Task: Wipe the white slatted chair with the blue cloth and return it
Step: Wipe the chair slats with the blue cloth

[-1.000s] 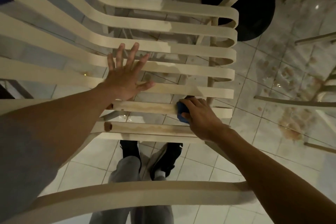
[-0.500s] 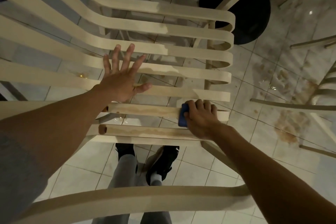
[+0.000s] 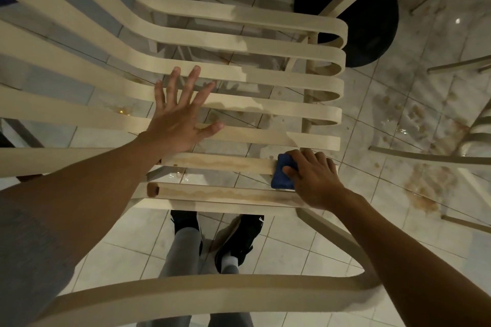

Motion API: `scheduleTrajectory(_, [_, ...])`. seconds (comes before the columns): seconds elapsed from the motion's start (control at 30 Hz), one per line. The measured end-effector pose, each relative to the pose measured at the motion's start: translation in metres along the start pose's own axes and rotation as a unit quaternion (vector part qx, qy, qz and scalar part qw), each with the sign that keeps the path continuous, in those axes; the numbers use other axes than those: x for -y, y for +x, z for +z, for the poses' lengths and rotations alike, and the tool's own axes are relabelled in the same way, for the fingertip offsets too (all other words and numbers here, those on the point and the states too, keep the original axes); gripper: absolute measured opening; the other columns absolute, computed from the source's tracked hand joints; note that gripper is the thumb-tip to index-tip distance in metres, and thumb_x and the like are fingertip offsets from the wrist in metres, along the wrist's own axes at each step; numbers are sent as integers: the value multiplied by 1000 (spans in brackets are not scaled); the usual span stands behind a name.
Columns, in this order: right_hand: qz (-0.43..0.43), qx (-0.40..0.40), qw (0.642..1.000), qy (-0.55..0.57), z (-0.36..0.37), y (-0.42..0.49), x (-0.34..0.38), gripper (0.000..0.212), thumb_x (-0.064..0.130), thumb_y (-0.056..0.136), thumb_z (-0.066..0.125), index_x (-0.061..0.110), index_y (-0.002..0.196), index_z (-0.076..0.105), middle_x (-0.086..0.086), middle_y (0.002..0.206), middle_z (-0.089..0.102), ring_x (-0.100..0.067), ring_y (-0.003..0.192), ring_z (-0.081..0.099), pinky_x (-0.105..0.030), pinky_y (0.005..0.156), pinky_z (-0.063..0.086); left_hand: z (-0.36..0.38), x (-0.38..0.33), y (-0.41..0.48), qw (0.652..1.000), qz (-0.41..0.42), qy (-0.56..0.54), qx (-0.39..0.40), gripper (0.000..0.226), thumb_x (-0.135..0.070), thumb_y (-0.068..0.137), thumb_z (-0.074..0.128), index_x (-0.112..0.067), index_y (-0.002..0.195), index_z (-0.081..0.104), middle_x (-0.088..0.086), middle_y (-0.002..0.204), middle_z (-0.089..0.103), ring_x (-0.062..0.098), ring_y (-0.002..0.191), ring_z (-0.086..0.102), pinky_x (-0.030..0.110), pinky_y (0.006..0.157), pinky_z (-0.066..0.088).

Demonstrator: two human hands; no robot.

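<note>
Left hand (image 3: 176,125) flat on the white slatted chair (image 3: 265,42), fingers (image 3: 194,79) spread wide over two slats, holding nothing: a brace. Right hand (image 3: 316,180) is curled over the blue cloth (image 3: 283,175), pressing it to the right end of a slat; the cloth shows only on the thumb side of those fingers, the rest hidden under your palm. A brown tide-mark (image 3: 218,162) runs along that slat from the cloth toward your left wrist; a second lies on the slat just under your right wrist. Cloth looks soft and wadded, so keep it bunched or it will likely drag off. Chair reads as light plastic, slats stiff but probably springy, perhaps slick. It may skid on the tiled floor (image 3: 292,247); for carrying back, take the curved rail (image 3: 212,297) nearest you
</note>
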State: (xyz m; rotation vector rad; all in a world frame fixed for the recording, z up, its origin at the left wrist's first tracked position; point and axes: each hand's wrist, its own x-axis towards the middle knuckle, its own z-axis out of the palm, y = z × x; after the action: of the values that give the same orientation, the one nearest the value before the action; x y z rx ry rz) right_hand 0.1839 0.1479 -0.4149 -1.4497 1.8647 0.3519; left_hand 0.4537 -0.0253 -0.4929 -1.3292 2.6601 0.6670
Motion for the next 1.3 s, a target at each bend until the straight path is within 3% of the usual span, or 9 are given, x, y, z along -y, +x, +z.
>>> scheduleTrajectory(0.17, [19, -31, 999, -10, 7, 3, 17, 37, 40, 102, 34, 26, 135, 36, -2, 129, 43, -25, 117, 35, -43, 106, 24, -1, -3, -2, 1000, 5, -12, -27, 75, -71, 95, 21, -32, 157, 9, -2, 166, -14, 32, 151, -16, 61, 116, -9])
scheduleTrajectory(0.3, [44, -21, 998, -28, 7, 5, 32, 38, 43, 100, 28, 22, 131, 36, -8, 126, 43, -29, 116, 36, -49, 105, 25, -6, 10, -8, 996, -39, -31, -79, 81, -69, 93, 32, -26, 158, 10, 3, 167, 1, 30, 152, 3, 55, 118, 2])
scheduleTrajectory(0.37, [66, 13, 997, -41, 7, 10, 49, 40, 44, 100, 25, 18, 130, 36, -12, 130, 41, -34, 120, 35, -55, 107, 23, -8, 18, -15, 995, -67, -20, -70, 87, -73, 92, 26, -20, 158, 9, 8, 167, 3, 31, 152, 5, 52, 119, 5])
scheduleTrajectory(0.47, [54, 42, 996, -48, 12, 20, 81, 41, 43, 100, 25, 16, 129, 34, -15, 135, 39, -35, 122, 34, -60, 107, 20, -4, 20, -20, 999, -50, 16, -13, 89, -76, 93, 13, -19, 158, -2, 9, 166, -12, 31, 152, -10, 49, 121, -6])
scheduleTrajectory(0.63, [38, 20, 998, -40, 23, 26, 109, 40, 41, 100, 28, 15, 129, 34, -17, 134, 40, -34, 121, 34, -60, 106, 20, -3, 18, -20, 996, -69, 45, 19, 82, -74, 94, 5, -25, 156, -18, 6, 161, -30, 26, 149, -26, 50, 121, -11])
scheduleTrajectory(0.93, [-9, 10, 999, 34, 4, 7, 26, 38, 49, 100, 35, 32, 134, 37, 1, 129, 46, -25, 126, 36, -54, 114, 18, -10, 18, -21, 998, -43, 30, 47, 79, -72, 95, 15, -36, 153, -24, 8, 158, -37, 29, 148, -28, 53, 119, -15])
scheduleTrajectory(1.13, [19, -16, 998, 55, -6, -4, -35, 33, 47, 98, 44, 34, 128, 42, 12, 115, 48, -17, 113, 44, -42, 106, 27, -11, 17, -20, 998, -38, 21, 55, 80, -77, 91, 3, -35, 152, -25, 9, 157, -38, 30, 147, -28, 54, 118, -16])
scheduleTrajectory(1.3, [25, -19, 1000, 6, 1, 0, -3, 36, 48, 99, 37, 27, 128, 40, -1, 123, 47, -22, 111, 38, -42, 105, 26, -8, 18, -20, 997, -38, 25, 55, 80, -78, 90, 2, -35, 152, -26, 9, 156, -39, 33, 147, -28, 57, 117, -14])
